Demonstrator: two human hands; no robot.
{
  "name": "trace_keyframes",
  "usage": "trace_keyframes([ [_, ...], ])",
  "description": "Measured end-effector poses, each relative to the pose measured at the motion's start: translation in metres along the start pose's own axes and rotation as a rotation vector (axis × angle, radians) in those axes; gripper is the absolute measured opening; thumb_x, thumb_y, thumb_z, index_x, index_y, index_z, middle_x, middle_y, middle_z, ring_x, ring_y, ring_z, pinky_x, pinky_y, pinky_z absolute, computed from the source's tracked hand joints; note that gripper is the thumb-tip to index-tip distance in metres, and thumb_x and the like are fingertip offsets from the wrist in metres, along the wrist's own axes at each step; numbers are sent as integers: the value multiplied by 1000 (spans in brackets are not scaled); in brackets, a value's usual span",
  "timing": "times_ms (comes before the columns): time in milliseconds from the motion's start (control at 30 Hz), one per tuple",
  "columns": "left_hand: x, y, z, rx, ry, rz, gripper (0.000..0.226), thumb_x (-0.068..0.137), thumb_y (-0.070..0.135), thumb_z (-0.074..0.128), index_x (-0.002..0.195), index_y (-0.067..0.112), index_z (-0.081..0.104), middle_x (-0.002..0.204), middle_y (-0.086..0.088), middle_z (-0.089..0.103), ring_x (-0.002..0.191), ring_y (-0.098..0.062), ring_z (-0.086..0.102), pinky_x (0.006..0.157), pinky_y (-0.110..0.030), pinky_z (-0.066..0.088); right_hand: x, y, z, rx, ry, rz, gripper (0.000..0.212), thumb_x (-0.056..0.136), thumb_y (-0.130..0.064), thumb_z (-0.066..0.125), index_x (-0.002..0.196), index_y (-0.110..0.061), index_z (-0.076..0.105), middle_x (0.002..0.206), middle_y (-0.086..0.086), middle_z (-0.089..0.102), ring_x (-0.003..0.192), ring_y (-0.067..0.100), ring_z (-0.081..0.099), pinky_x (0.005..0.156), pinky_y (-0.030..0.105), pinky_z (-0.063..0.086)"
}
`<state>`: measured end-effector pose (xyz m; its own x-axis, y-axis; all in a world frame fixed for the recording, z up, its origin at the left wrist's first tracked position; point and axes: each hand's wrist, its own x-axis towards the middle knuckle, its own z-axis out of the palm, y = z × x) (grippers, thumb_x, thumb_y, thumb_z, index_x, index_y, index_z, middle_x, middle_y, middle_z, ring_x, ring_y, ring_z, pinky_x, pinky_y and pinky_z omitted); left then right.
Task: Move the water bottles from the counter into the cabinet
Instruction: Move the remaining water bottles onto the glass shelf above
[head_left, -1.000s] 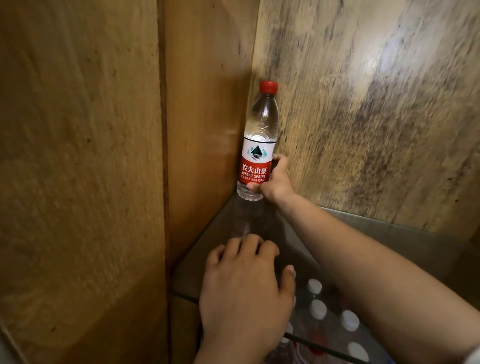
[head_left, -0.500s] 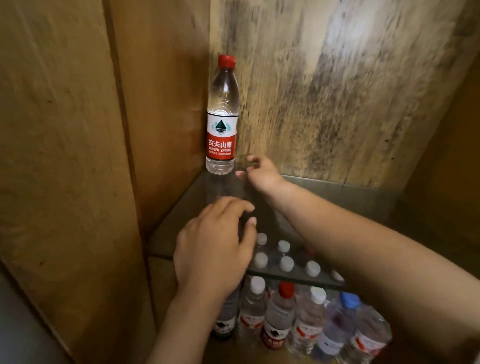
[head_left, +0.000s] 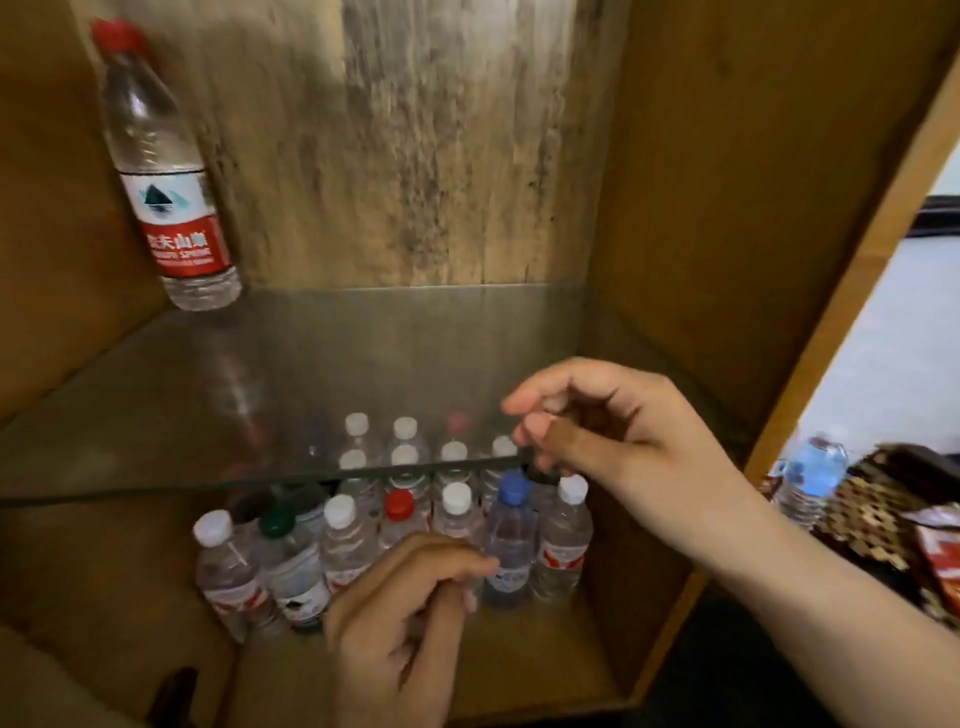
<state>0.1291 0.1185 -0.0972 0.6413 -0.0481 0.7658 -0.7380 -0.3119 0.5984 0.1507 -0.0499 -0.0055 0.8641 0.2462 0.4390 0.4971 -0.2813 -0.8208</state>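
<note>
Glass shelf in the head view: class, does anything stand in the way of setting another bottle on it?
Nothing visible does. The glass shelf holds only the red-capped bottle at its back left corner; both hands hold nothing in front.

Clear plastic bottle (head_left: 166, 171), glossy glass shelf (head_left: 156, 405), worn wooden cabinet (head_left: 701, 208).

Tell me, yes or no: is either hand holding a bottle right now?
No. The left hand and right hand are both empty, while the red-capped bottle stands alone on the glass shelf.

left hand (head_left: 395, 618) — right hand (head_left: 613, 431), both loosely curled, empty
</note>
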Motion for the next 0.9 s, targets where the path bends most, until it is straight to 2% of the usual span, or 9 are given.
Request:
trace_keyframes([
  [167,-26,14,90,-141,-233,-112,22,82,13,50,83,28,66,74,15,63,64,-1,62,59,-13,48,-81,39,-66,70,89,86,16,84,-14,58,91,-23,70,78,-1,70,68,8,63,60,14,46],
  [267,-43,22,142,-211,-414,-201,23,81,15,47,86,30,65,79,24,62,67,2,61,63,-7,45,-119,76,-101,132,150,188,15,84,-14,59,91,-22,70,76,4,69,64,7,62,58,14,47],
  [367,-60,25,196,-258,-562,-291,25,82,14,48,82,32,65,82,27,61,70,2,62,62,-6,45,-152,132,-138,145,235,330,27,85,2,59,87,-22,71,73,5,68,61,6,61,56,13,46],
  [467,-75,21,248,-245,-640,-385,42,83,1,51,79,41,63,82,25,64,74,0,64,63,-6,45,-177,195,-166,96,303,496,38,86,6,52,82,-27,69,71,3,68,59,8,61,54,16,46],
  [600,-81,0,316,-222,-614,-575,43,88,-1,52,85,41,62,88,23,66,82,2,63,69,-7,47,-195,280,-203,35,394,699,33,88,3,51,80,-26,67,67,1,67,57,9,60,53,20,46],
  [700,-78,-27,363,-179,-506,-756,39,87,6,54,98,43,57,96,19,64,89,4,61,78,-17,50,-196,335,-228,-4,441,821,29,89,1,50,85,-22,66,73,3,67,61,9,60,55,20,46],
  [767,-71,-48,387,-158,-399,-871,41,86,6,57,111,36,50,107,16,59,91,2,58,83,-22,50,-190,365,-243,-2,486,880,22,88,1,50,94,-14,66,77,3,65,65,11,60,56,20,46],
  [833,-60,-69,409,-143,-311,-985,54,83,4,62,127,25,41,119,5,53,92,0,55,85,-24,47,-179,387,-259,-16,547,913,21,87,-2,53,105,-10,62,82,0,62,73,13,59,64,26,50],
  [900,-46,-87,425,-114,-287,-1061,68,78,2,67,136,16,33,125,-2,47,100,-6,50,89,-29,45,-166,402,-274,-52,607,910,33,84,-6,61,116,-11,54,93,-1,59,87,17,59,78,35,53],
])
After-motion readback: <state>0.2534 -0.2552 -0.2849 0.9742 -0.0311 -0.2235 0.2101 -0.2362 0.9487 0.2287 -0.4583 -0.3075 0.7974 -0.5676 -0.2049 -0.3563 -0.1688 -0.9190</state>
